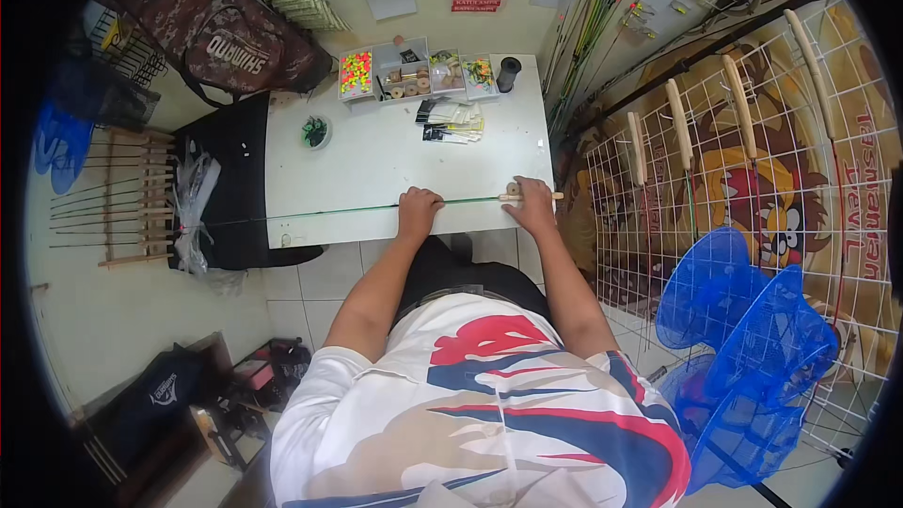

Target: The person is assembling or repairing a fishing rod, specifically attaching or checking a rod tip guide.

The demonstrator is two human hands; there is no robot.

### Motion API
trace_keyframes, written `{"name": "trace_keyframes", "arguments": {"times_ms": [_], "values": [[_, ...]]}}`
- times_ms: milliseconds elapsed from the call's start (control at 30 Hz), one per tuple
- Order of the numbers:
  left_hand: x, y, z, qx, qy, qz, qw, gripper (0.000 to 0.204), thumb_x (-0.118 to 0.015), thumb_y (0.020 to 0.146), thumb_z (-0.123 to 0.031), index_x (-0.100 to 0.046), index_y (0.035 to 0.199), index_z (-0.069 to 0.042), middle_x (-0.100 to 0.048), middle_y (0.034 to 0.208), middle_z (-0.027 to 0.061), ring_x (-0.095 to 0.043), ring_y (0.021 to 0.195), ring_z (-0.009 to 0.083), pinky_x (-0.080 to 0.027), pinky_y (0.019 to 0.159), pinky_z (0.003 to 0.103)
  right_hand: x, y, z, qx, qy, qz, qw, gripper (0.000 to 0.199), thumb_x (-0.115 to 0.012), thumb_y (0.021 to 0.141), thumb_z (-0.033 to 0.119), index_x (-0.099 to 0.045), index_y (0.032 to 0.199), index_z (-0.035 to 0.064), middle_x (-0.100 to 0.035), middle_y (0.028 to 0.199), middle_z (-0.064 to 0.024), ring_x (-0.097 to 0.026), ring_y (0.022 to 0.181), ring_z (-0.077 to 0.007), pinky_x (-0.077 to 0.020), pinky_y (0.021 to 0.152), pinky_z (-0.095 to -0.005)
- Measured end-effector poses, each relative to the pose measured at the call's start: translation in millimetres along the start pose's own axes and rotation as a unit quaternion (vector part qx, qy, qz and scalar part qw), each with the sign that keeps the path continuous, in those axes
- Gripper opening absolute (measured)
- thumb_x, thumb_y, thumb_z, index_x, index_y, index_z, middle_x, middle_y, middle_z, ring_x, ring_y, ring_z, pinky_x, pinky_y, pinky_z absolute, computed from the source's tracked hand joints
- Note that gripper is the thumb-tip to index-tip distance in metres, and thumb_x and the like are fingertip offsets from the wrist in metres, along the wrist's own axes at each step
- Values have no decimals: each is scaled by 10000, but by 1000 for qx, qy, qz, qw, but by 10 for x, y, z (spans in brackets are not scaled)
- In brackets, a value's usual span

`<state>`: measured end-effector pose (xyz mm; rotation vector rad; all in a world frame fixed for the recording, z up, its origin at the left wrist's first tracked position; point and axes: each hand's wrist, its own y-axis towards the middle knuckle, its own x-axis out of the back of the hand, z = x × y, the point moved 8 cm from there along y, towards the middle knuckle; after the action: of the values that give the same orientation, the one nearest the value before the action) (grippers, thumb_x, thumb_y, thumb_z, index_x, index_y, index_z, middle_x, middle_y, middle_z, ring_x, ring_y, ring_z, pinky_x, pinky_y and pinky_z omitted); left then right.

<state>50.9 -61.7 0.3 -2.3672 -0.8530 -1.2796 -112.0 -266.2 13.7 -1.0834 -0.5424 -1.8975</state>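
Observation:
A thin green fishing rod (357,210) lies across the near part of the white table, its dark tip running out past the left edge. My left hand (419,212) is closed on the rod's shaft with the fingertips pinched together. At the light wooden handle (558,196), by the table's right end, my right hand (534,205) grips the rod's butt. A small round tan spool-like piece (513,189) sits beside my right fingers; whether they touch it I cannot tell.
Along the table's back stand trays of bright beads (356,73) and round pieces (406,85), plus a black cylinder (509,73). Small packets (451,120) and a white cup (317,133) lie nearer. Blue nets (752,329) hang on a wire grid at right. Plastic wrap (195,193) is at left.

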Motion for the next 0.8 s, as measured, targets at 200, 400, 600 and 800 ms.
{"name": "trace_keyframes", "arguments": {"times_ms": [200, 400, 600, 800], "values": [[96, -22, -3, -34, -36, -13, 999, 78, -724, 782, -142, -740, 831, -84, -705, 863, 52, -580, 893, 286, -446, 807, 423, -16, 28, 45, -37, 3, -14, 999, 652, -850, 671, 259, -595, 1235, 52, -652, 1120, -119, -562, 1106, -319, -395, 985, -440], [115, 2, 52, -29, -117, -7, 993, 74, -720, 774, -75, -725, 840, -40, -697, 862, 104, -580, 908, 312, -456, 855, 417, 13, 104, -96, -97, 51, 47, 993, 642, -859, 689, 215, -600, 1253, 51, -669, 1072, -165, -605, 1029, -331, -468, 922, -423], [146, 73, 37, -36, -118, -1, 992, 84, -729, 770, -77, -722, 841, -33, -695, 861, 108, -583, 904, 315, -462, 848, 412, -3, 80, -115, -87, 69, 24, 994, 695, -863, 691, 209, -562, 1298, 55, -667, 1034, -154, -612, 1008, -330, -474, 925, -417], [161, 94, 20, -31, -148, -2, 989, 84, -728, 779, -85, -722, 843, -31, -691, 856, 112, -580, 902, 318, -463, 845, 414, 148, 91, 39, -81, -1, 24, 996, 720, -849, 718, 282, -535, 1321, 43, -680, 1022, -171, -613, 1019, -345, -459, 947, -429]]}}
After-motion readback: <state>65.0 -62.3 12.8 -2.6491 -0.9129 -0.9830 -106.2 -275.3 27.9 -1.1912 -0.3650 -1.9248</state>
